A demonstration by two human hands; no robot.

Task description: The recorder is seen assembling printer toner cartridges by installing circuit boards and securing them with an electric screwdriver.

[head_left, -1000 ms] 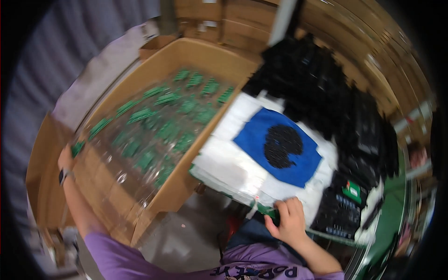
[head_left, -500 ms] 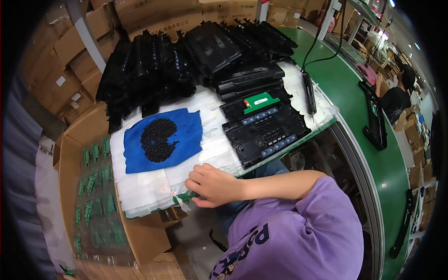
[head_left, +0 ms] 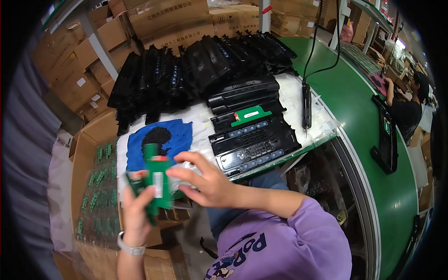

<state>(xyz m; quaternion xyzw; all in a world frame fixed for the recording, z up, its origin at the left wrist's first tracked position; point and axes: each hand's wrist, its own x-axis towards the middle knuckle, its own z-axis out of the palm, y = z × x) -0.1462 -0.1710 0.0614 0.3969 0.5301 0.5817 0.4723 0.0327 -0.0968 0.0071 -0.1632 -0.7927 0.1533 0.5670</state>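
Note:
My left hand, with a watch at its wrist, is closed around green circuit boards, raised over the table's front left edge. The front circuit board carries a white label and a red-and-white part, and the left thumb presses on it. Behind it another circuit board is tilted edge-on; motion blurs both. My right hand reaches in from the right with its fingers apart, the fingertips at the front board's right edge. On the table lies a black plastic housing with a green circuit board at its far side.
A blue cloth bears a heap of small black parts. Stacked black housings line the table's back. An electric screwdriver hangs at the right beside a green conveyor. Left, a carton holds bagged circuit boards. Another person works far right.
My left hand has come into view from below with circuit boards in it. My right hand has opened from a curl at the table edge and now meets the front board. The view has shifted slightly.

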